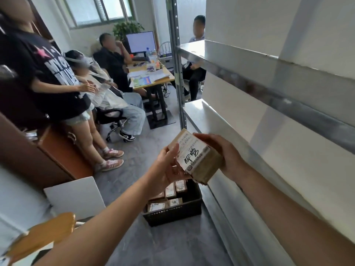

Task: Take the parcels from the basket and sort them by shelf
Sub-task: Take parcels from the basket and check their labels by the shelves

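I hold a small brown cardboard parcel (197, 158) with a white label and black handwriting, up in front of me. My left hand (167, 167) grips its left side and my right hand (224, 152) grips its right side. Directly below on the grey floor stands a black plastic basket (172, 214) with several more labelled brown parcels (171, 196) inside. The metal shelf unit (249, 89) with white boards rises on my right, just beside the parcel.
Several people are to the left and ahead: one stands against a brown cabinet (57, 156), others sit around a desk (151, 75) with a monitor. A white board (75, 196) and a wooden chair back (42, 233) are at lower left. A shelf post (178, 73) stands ahead.
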Tool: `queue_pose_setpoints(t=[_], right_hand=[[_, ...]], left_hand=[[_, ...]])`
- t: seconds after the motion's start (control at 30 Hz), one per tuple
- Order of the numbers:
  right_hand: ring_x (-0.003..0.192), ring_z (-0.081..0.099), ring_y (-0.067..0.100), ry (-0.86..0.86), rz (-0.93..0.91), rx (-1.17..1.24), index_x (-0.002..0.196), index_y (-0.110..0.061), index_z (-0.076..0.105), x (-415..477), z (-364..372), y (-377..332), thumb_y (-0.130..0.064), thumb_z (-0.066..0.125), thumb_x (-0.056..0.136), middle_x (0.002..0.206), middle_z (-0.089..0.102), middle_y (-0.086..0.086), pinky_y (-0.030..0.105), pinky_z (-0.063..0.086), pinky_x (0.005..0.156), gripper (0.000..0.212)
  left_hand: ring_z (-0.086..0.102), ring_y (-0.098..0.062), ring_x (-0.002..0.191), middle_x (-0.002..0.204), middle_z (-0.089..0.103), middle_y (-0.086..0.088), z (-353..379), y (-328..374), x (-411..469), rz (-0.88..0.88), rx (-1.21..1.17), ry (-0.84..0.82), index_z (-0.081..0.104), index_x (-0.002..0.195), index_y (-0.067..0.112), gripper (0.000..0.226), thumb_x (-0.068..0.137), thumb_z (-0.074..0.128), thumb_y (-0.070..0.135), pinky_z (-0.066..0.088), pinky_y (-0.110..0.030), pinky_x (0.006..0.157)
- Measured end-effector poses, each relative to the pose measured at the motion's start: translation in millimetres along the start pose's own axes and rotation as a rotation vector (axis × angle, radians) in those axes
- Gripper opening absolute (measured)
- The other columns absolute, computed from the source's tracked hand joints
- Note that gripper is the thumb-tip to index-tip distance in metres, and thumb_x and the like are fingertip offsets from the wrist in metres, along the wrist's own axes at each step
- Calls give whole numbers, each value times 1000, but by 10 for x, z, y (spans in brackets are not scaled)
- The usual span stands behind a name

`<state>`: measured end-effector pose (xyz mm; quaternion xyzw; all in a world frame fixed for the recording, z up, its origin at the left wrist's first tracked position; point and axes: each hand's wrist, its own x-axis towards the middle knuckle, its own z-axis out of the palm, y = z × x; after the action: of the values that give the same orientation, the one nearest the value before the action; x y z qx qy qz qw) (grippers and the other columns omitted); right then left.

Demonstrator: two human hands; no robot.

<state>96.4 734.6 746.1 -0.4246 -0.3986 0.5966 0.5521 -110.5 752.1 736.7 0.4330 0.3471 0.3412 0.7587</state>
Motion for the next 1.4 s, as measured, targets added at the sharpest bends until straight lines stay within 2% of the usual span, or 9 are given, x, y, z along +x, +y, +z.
queue_pose_setpoints(t=[0.1, 0.2, 0.33, 0.57, 0.8, 0.97, 1.1, 1.27, 1.4], right_hand=[[108, 68, 28, 2, 19, 35, 108, -15, 76, 59, -64, -53, -47, 46, 92, 116, 71, 12, 40, 52, 94, 47], [89, 73, 23, 180, 36, 61, 90, -9, 79, 130, -42, -29, -43, 38, 96, 101, 76, 12, 31, 54, 78, 53], [81, 70, 24, 483, 72, -217, 88, -10, 69, 217, 31, 8, -37, 32, 101, 92, 74, 11, 37, 58, 68, 48], [96, 66, 13, 196, 154, -364, 98, -22, 66, 241, 110, 113, -39, 53, 96, 95, 70, -3, 34, 61, 60, 21], [68, 66, -4, 207, 86, -468, 115, -36, 60, 727, 50, 205, -16, 54, 97, 84, 68, -13, 18, 54, 53, 28], [73, 67, -1, 212, 101, -562, 87, -37, 67, 1330, 232, 349, -18, 51, 93, 80, 70, -18, 19, 53, 59, 26], [83, 66, 1, 194, 107, -575, 124, -32, 60, 1842, 455, 491, -19, 51, 98, 91, 66, -14, 10, 48, 57, 31], [80, 49, -12, 188, 90, -647, 144, -34, 45, 2415, 648, 612, -29, 59, 97, 91, 56, -25, -4, 35, 48, 49], [95, 64, 5, 252, 110, -454, 136, -25, 54, 2839, 672, 757, -21, 70, 90, 110, 64, -3, 10, 51, 67, 49]], left_hand=[[67, -32, 103, 121, 58, -18, 139, -121, 74, -22, -86, 76, 40, 132, 32, 65, 80, 77, 40, 56, -53, 82], [62, -35, 111, 130, 52, -18, 211, -194, 102, -14, -154, 156, 36, 132, 36, 73, 74, 80, 40, 51, -61, 92], [60, -34, 112, 125, 54, -20, 176, -152, 163, 80, -142, 308, 28, 137, 29, 79, 75, 77, 35, 59, -50, 77], [62, -30, 111, 129, 53, -18, 54, -124, 474, 229, -204, 663, 29, 121, 25, 68, 77, 80, 16, 59, -54, 77], [68, -30, 99, 119, 59, -17, -387, -166, 832, 117, 40, 640, 38, 111, 18, 37, 91, 66, 31, 62, -45, 68], [69, -25, 94, 110, 65, -13, -998, -38, 1085, 74, 247, 684, 42, 92, 20, 23, 100, 48, 41, 59, -46, 81], [63, -26, 101, 109, 66, -7, -1496, 101, 1310, 113, 457, 749, 44, 83, 19, 34, 99, 46, 48, 51, -42, 86], [68, -26, 104, 117, 63, -16, -1977, 279, 1611, 142, 273, 608, 46, 99, 8, 31, 95, 60, 35, 59, -42, 87], [72, -25, 92, 119, 55, -7, -2260, 381, 1838, 88, 167, 493, 44, 124, 23, 49, 85, 73, 31, 62, -36, 71]])
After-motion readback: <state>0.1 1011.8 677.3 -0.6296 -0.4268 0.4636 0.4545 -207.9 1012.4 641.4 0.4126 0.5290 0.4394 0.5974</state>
